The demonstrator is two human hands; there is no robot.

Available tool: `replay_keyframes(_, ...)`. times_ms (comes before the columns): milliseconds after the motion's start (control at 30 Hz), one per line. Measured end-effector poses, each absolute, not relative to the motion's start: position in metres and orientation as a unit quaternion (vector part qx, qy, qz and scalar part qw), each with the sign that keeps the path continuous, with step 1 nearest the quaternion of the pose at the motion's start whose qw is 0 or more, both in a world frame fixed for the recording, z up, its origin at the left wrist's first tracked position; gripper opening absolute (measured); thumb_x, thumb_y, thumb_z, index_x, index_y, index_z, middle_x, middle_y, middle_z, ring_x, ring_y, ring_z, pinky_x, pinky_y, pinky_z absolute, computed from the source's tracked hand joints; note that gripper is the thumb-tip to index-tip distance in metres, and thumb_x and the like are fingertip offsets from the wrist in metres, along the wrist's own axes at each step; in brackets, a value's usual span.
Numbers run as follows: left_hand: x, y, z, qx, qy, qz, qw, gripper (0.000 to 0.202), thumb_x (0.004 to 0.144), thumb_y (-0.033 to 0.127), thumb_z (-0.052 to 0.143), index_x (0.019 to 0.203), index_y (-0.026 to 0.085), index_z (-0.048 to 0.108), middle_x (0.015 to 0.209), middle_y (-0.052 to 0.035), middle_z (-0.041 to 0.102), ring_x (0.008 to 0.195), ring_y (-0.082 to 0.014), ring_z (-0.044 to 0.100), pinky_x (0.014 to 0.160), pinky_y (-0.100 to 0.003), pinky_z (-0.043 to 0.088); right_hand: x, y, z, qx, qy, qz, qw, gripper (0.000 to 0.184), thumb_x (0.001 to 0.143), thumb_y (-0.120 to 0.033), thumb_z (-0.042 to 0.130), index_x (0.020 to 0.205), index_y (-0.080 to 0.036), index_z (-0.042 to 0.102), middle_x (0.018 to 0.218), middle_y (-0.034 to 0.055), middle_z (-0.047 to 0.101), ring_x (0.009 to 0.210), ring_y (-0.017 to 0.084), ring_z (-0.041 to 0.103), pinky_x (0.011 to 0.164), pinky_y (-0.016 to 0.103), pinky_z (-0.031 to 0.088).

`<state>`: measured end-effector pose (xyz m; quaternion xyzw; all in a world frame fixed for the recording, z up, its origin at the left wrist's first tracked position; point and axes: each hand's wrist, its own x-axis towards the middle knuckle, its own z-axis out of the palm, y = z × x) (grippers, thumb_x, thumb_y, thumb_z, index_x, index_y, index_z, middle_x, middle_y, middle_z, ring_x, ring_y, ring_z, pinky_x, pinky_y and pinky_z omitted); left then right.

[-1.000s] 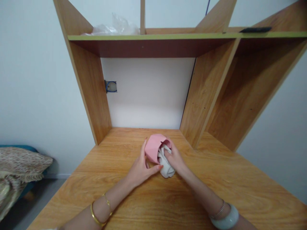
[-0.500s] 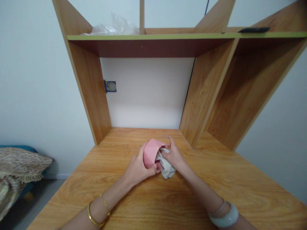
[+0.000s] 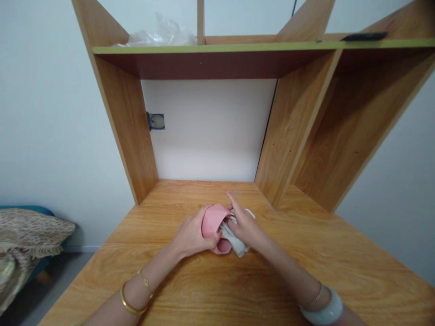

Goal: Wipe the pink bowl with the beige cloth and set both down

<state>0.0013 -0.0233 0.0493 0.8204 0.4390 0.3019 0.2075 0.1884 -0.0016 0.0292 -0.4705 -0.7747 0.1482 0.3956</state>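
A small pink bowl (image 3: 212,223) is tipped on its side just above the wooden desk (image 3: 217,280), its mouth facing right. My left hand (image 3: 190,235) is wrapped round the bowl's outside, thumb under its rim. My right hand (image 3: 245,225) presses a crumpled grey-white cloth (image 3: 234,239) into the bowl's mouth; its index finger points up and the other fingers are curled on the cloth. Both hands meet at the middle of the desk.
A wooden hutch (image 3: 292,136) rises behind the desk with a side panel on each flank. Its upper shelf (image 3: 217,47) carries a clear plastic bag (image 3: 159,35) and a dark flat object (image 3: 364,36). A bed with a patterned cover (image 3: 27,240) lies at the lower left.
My left hand has closed tighter round the bowl and tipped it further toward me. My right hand has pushed the cloth deeper into the bowl's mouth and shifted slightly.
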Motion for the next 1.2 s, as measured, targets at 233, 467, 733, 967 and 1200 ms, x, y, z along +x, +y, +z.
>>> replay_keyframes(233,0.005,-0.023,0.044,0.785,0.448,0.348,0.249,0.073,0.078,0.047,0.05,0.137,0.019,0.018,0.13,-0.0115,0.042,0.114,-0.0263,0.044,0.093,-0.039,0.034,0.193,0.009,0.018,-0.525,-0.689,0.18,0.466,0.063,0.07,-0.012,0.042,0.131,-0.02,0.029,0.072,-0.0017,0.054,0.065,0.015,0.053,0.063,0.027,0.044)
replay_keyframes(467,0.019,-0.026,0.03,0.746,0.406,0.413,0.329,0.093,0.075,0.042,0.058,0.137,0.016,-0.006,0.119,-0.0131,0.05,0.101,-0.0206,0.053,0.084,-0.033,0.043,0.185,0.015,0.007,-0.515,-0.623,0.222,0.546,0.051,0.068,-0.012,0.042,0.118,-0.02,0.039,0.098,0.0042,0.059,0.089,0.016,0.056,0.079,0.032,0.044)
replay_keyframes(733,0.012,-0.028,0.044,0.757,0.449,0.391,0.269,0.082,0.07,0.035,0.06,0.136,0.016,0.014,0.101,-0.0076,0.059,0.077,-0.0172,0.058,0.068,-0.027,0.047,0.179,0.01,0.008,-0.54,-0.637,0.254,0.488,0.07,0.061,-0.016,0.057,0.126,-0.016,0.03,0.093,0.0052,0.06,0.081,0.018,0.058,0.075,0.033,0.046)
replay_keyframes(967,0.012,-0.03,0.047,0.755,0.483,0.366,0.25,0.079,0.069,0.033,0.056,0.136,0.012,0.02,0.088,-0.0055,0.062,0.07,-0.017,0.058,0.065,-0.027,0.046,0.188,0.01,0.019,-0.563,-0.657,0.198,0.461,0.076,0.06,-0.017,0.059,0.129,-0.021,0.028,0.09,0.0018,0.053,0.074,0.016,0.057,0.07,0.03,0.045)
replay_keyframes(1200,0.009,-0.03,0.051,0.8,0.471,0.3,0.219,0.077,0.065,0.035,0.057,0.133,0.012,0.029,0.091,-0.0079,0.064,0.079,-0.0232,0.059,0.072,-0.033,0.046,0.193,0.003,0.027,-0.495,-0.749,0.143,0.416,0.075,0.064,-0.012,0.052,0.133,-0.021,0.024,0.093,0.0027,0.053,0.086,0.017,0.054,0.078,0.03,0.041)
